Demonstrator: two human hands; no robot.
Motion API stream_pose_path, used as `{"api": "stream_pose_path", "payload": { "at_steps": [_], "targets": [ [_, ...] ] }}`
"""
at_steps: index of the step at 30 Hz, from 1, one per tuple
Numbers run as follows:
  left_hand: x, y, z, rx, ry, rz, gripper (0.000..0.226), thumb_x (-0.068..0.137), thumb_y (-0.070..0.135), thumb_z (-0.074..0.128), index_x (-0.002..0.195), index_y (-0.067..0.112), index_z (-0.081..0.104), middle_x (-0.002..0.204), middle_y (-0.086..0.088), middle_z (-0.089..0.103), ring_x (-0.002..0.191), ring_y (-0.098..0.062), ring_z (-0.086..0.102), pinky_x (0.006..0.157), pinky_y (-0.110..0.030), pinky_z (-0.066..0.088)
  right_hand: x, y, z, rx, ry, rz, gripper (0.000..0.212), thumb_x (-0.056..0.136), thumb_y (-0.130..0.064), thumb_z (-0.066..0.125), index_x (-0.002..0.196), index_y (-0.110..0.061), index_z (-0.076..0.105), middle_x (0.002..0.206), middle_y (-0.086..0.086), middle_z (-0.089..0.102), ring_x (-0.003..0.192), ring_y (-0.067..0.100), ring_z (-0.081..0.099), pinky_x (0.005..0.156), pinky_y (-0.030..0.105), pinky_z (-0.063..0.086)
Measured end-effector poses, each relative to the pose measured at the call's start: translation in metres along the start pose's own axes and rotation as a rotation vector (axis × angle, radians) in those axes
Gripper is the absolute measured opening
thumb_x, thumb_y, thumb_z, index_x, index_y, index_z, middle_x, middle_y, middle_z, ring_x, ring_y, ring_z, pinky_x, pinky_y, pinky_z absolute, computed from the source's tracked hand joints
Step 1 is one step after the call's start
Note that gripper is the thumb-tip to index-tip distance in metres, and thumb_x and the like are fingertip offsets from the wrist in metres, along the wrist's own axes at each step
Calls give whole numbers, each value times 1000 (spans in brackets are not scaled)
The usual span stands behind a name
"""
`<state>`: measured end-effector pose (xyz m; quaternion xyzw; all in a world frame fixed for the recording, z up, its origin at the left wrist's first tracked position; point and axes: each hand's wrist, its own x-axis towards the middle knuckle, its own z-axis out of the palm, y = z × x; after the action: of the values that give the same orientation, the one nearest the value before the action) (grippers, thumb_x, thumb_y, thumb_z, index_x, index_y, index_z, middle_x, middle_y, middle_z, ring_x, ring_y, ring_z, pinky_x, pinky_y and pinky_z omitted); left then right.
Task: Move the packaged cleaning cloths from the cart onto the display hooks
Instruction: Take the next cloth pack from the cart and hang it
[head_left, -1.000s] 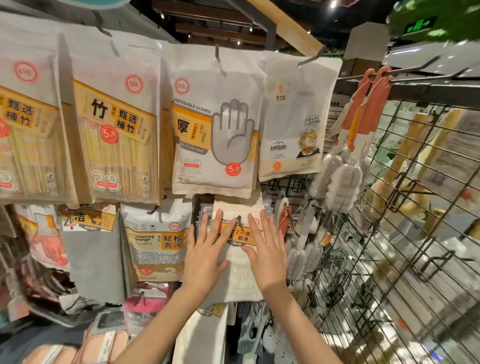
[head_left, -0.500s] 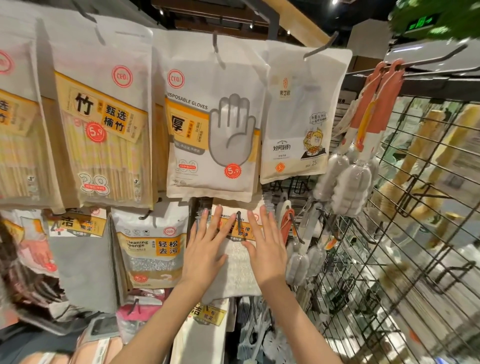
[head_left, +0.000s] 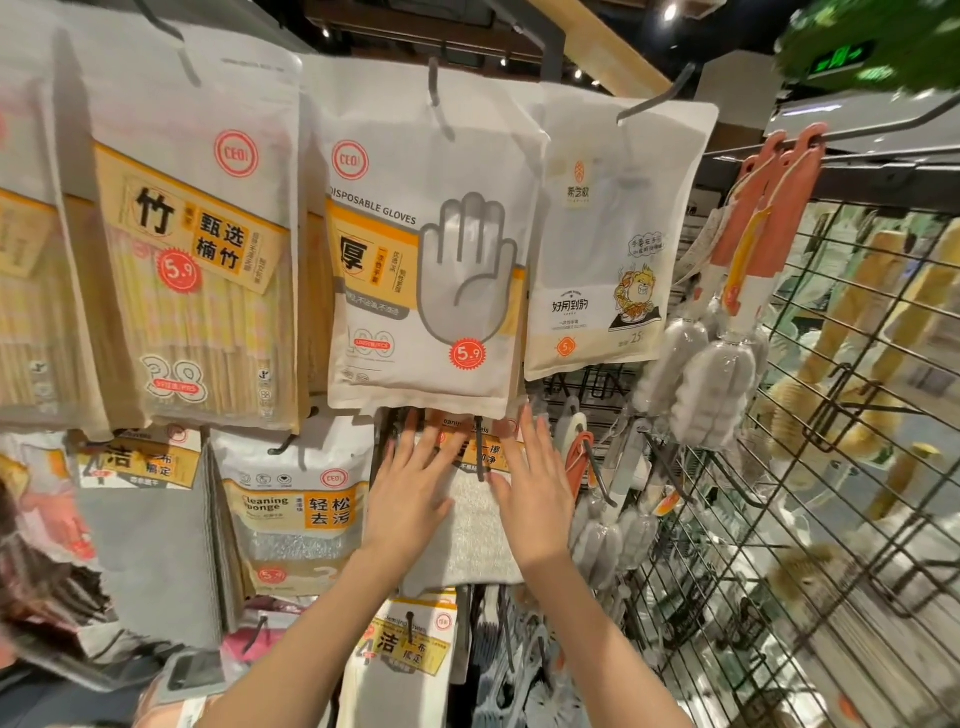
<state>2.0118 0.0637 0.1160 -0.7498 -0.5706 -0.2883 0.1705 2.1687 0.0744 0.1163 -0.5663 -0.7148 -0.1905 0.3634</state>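
Both hands lie flat against a pack of cleaning cloths (head_left: 475, 525) that hangs on a dark display hook (head_left: 478, 448) in the middle row of the rack. The left hand (head_left: 410, 499) presses the pack's left side and the right hand (head_left: 535, 499) its right side — fingers (head_left: 531, 441) of both are straight and spread, released rather than curled round anything. The pack's grey cloth shows between the two hands, and its orange label sits just above them, partly under the fingertips.

Directly above hangs a white pack of disposable gloves (head_left: 431, 270) (a grey hand outline printed on it), whose lower edge overlaps the top of the cloth pack. To its left is a bamboo chopstick pack (head_left: 197, 270); to its right, another white glove pack (head_left: 602, 244). Left of the hands hangs a cleaning sponge pack (head_left: 296, 514). Below them is another cloth pack (head_left: 405, 654) with an orange label. To the right, bottle brushes (head_left: 717, 374) hang against a black wire grid (head_left: 831, 467).
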Motion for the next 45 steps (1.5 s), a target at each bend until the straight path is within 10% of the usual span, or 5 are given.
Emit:
{"api": "stream_pose_path", "payload": {
  "at_steps": [13, 20, 40, 45],
  "targets": [
    [14, -3, -2, -85, -30, -63, 78, 39, 26, 93, 107, 21, 55, 93, 1, 64, 85, -24, 61, 59, -28, 54, 17, 3, 8, -67, 6, -12, 60, 71, -30, 77, 124, -15, 52, 143, 10, 45, 130, 29, 46, 95, 47, 49],
    [22, -1, -1, -152, -165, -162, 48, 83, 29, 67, 128, 24, 49, 128, 3, 52, 119, -22, 44, 90, -31, 44, 23, 5, 14, -45, -35, -1, 72, 71, -28, 79, 135, -14, 46, 141, 11, 47, 132, 29, 43, 98, 46, 47],
    [30, 0, -9, -151, -221, -170, 50, 86, 30, 63, 133, 27, 45, 137, 4, 46, 126, -22, 41, 100, -30, 36, 30, 4, 5, 92, -105, 23, 80, 75, -24, 75, 142, -16, 32, 144, 8, 44, 136, 29, 36, 102, 45, 43],
    [23, 7, -15, -30, -239, -156, 56, 85, 32, 63, 135, 24, 39, 133, -1, 46, 125, -24, 40, 105, -35, 30, 33, 4, -4, 47, -270, 41, 73, 90, -30, 58, 149, -16, 19, 157, 3, 18, 146, 21, 7, 118, 42, 14]
  ]
}}
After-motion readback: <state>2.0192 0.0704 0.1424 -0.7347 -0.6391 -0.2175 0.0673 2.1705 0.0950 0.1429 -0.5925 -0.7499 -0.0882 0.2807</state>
